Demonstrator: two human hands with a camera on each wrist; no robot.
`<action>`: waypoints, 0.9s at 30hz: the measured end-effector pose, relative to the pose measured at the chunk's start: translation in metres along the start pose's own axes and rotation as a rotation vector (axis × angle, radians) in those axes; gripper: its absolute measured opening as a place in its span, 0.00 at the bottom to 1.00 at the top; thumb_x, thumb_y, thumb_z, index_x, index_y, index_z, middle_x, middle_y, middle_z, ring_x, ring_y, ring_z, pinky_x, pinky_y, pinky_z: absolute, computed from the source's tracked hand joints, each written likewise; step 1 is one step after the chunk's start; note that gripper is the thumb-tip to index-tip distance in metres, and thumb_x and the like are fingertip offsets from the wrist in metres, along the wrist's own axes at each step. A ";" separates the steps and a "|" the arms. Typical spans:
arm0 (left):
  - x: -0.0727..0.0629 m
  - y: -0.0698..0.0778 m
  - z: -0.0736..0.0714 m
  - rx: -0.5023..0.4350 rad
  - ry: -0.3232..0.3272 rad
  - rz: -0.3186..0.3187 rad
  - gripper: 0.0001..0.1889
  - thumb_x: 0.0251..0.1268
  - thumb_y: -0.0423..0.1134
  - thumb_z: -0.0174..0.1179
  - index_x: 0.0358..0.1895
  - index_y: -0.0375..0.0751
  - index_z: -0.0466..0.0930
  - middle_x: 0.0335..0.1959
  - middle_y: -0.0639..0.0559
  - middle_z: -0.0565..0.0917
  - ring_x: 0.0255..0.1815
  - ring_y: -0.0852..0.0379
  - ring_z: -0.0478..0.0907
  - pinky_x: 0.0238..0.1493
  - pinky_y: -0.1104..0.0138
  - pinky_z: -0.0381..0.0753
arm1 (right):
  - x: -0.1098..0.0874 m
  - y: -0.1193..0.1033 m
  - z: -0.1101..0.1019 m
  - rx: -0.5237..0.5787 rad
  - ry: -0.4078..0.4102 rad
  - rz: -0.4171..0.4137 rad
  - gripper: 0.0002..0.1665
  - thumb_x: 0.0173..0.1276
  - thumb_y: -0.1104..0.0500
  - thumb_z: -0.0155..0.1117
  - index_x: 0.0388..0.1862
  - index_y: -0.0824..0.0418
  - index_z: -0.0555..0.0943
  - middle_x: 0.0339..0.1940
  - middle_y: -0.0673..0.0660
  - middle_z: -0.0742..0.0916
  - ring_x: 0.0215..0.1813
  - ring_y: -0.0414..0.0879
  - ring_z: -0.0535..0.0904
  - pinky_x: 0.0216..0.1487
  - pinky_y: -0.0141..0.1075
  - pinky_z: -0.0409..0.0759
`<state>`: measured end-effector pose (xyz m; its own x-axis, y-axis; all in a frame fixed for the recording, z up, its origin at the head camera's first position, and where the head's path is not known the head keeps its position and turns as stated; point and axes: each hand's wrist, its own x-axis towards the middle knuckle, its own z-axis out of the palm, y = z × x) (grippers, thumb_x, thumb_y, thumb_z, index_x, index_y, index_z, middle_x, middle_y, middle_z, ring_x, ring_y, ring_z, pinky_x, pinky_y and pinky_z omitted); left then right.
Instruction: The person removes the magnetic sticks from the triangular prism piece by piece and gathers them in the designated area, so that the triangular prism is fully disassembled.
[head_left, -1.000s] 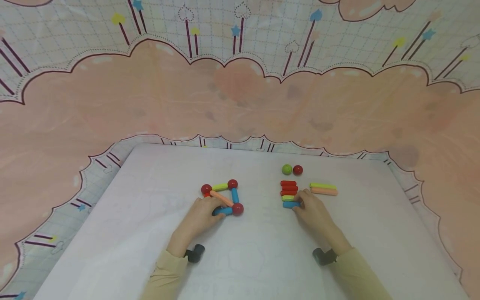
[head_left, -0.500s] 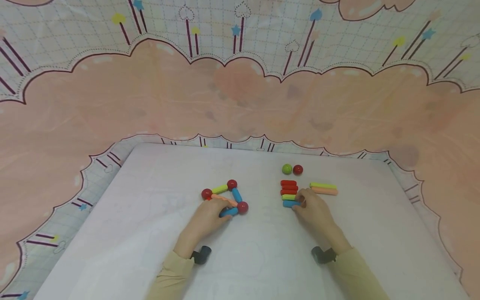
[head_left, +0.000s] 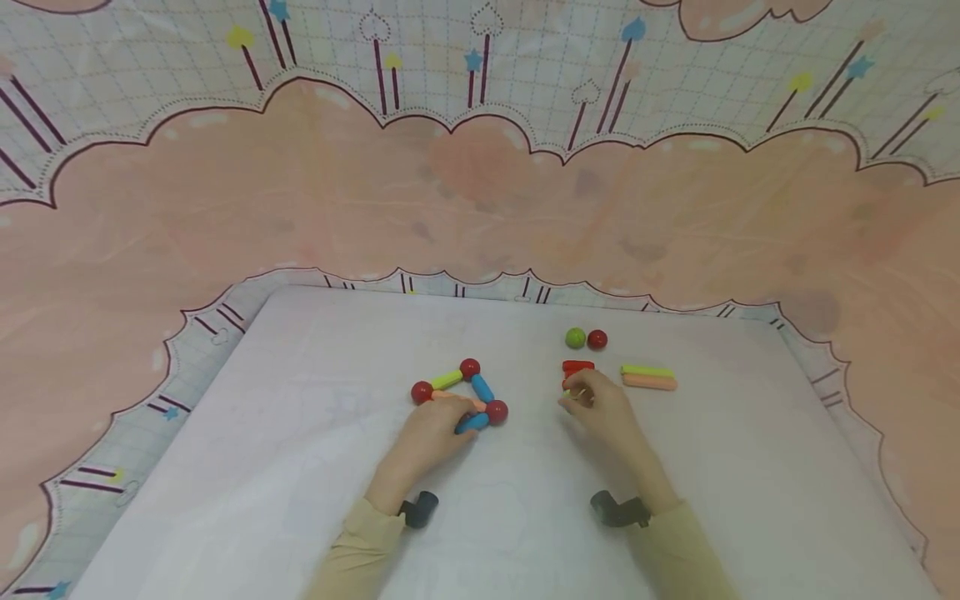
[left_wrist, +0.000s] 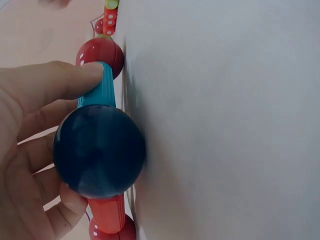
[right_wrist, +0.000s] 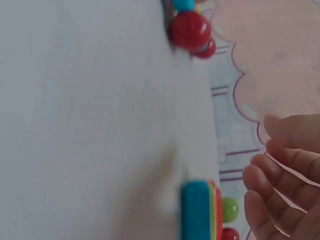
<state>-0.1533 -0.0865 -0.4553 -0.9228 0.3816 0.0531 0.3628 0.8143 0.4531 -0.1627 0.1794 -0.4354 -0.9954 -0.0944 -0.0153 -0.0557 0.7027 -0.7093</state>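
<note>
My left hand pinches a blue rod of a flat frame of balls and rods on the table. In the left wrist view the thumb lies on that rod, between a dark blue ball and a red ball; a red rod runs from the blue ball. A yellow-green rod, another blue rod and a peach rod also belong to the frame. My right hand hovers over a row of short rods, fingers loosely bent around nothing. A blue rod lies at the row's near side.
Behind the row sit a loose green ball and a red ball. To its right lie a long yellow-green rod and a long peach rod. A patterned cloth hangs beyond the white table.
My left hand has shifted right, carrying and turning the frame with it. The right hand has come off the blue rod in the row and moved slightly up and left.
</note>
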 end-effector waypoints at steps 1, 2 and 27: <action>0.001 0.001 0.001 0.007 0.002 0.006 0.17 0.56 0.41 0.68 0.50 0.44 0.83 0.35 0.58 0.84 0.30 0.62 0.71 0.36 0.71 0.74 | 0.000 -0.003 0.004 0.022 -0.002 0.011 0.14 0.63 0.59 0.67 0.46 0.59 0.78 0.42 0.55 0.83 0.42 0.47 0.76 0.43 0.33 0.76; 0.002 0.002 0.002 0.011 0.003 0.012 0.16 0.57 0.41 0.68 0.50 0.44 0.83 0.36 0.58 0.84 0.30 0.62 0.71 0.36 0.71 0.74 | 0.000 -0.006 0.009 0.041 -0.006 0.027 0.14 0.63 0.59 0.68 0.47 0.58 0.78 0.42 0.54 0.83 0.42 0.47 0.76 0.42 0.32 0.76; 0.015 -0.008 0.000 -0.018 0.158 0.092 0.08 0.57 0.39 0.68 0.40 0.46 0.84 0.38 0.54 0.83 0.40 0.56 0.73 0.42 0.66 0.76 | 0.010 -0.024 0.091 0.171 -0.059 0.026 0.21 0.60 0.53 0.69 0.52 0.58 0.80 0.37 0.55 0.77 0.33 0.43 0.70 0.28 0.28 0.69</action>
<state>-0.1693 -0.0869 -0.4584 -0.8952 0.3793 0.2339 0.4456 0.7706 0.4556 -0.1639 0.0976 -0.4823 -0.9898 -0.1223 -0.0730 -0.0108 0.5756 -0.8177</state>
